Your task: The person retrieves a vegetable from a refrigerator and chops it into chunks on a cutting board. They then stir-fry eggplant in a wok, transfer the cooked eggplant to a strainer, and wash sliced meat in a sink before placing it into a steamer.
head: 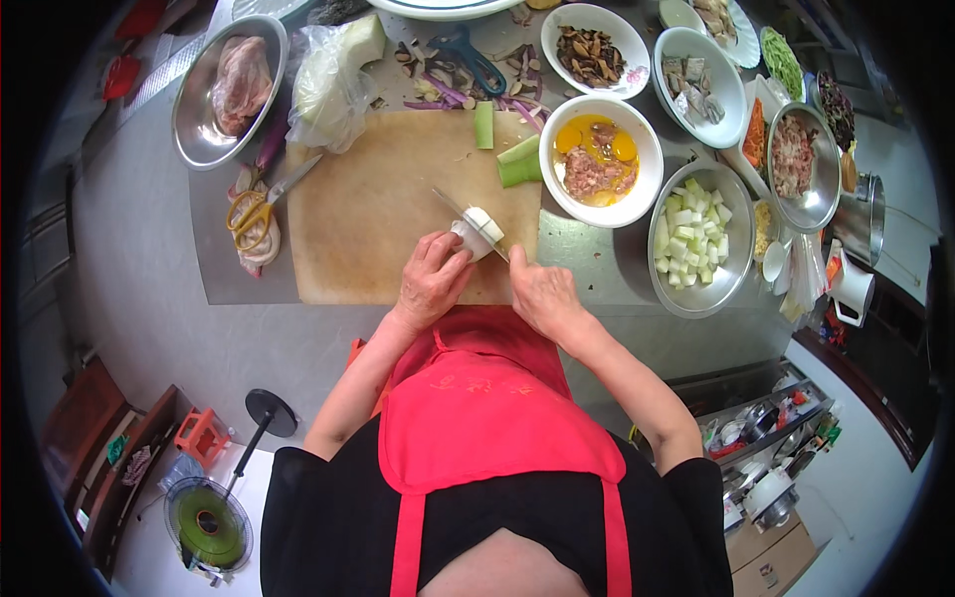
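My left hand (433, 280) steadies a white peeled vegetable piece (471, 240) near the front right of the worn cutting board (373, 224). In my right hand (548, 298) is a knife (450, 201); its thin blade crosses the piece, and my fingers hide most of its handle. Cut green gourd or melon pieces (518, 166) lie at the board's back right. Just beyond them stands a white bowl (601, 218) of egg yolks and minced meat (593, 173). Pale green cubes (694, 231) fill a steel bowl (712, 302) farther right.
Yellow-handled scissors (254, 216) lie left of the board. Behind them are a steel bowl (186, 142) of raw meat and a bagged melon chunk (328, 97). A blue peeler (474, 63) rests among purple peelings. More food bowls, including dark chopped pieces (589, 56), crowd the right.
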The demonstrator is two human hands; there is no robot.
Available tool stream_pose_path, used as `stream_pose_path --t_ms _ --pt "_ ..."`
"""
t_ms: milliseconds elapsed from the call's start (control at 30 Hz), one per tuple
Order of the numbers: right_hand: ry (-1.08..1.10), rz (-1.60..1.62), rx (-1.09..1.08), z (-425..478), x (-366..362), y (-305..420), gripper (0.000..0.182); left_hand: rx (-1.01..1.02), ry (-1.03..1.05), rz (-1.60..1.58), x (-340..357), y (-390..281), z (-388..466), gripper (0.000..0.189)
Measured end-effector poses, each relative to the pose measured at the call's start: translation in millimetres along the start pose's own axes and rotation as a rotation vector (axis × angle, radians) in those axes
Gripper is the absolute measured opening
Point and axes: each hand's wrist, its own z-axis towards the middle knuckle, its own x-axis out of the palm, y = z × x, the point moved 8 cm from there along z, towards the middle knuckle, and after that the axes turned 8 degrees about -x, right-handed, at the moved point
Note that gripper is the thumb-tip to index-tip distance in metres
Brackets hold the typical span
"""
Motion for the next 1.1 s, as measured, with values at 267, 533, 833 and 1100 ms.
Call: stream_pose_path --t_ms 267,533,833,1100 --pt "0.016 0.012 -0.044 -16.3 -25.3 22.7 0.019 -0.030 -0.030 -0.016 0.1 4.0 -5.5 0.029" --pt "-0.084 0.042 -0.041 12.0 14.6 13.8 0.017 -0.007 -0.005 -0.025 -2.8 1.2 1.8 0.029" --pt "-0.513 0.379 -0.237 -1.9 -45.0 37.1 0.018 -0.918 -0.192 -1.460 -7.0 67.5 1.7 0.043" --pt "-0.333 1.118 0.254 11.5 -4.0 5.0 0.020 -0.910 0.189 -2.230 24.1 66.7 3.4 0.037"
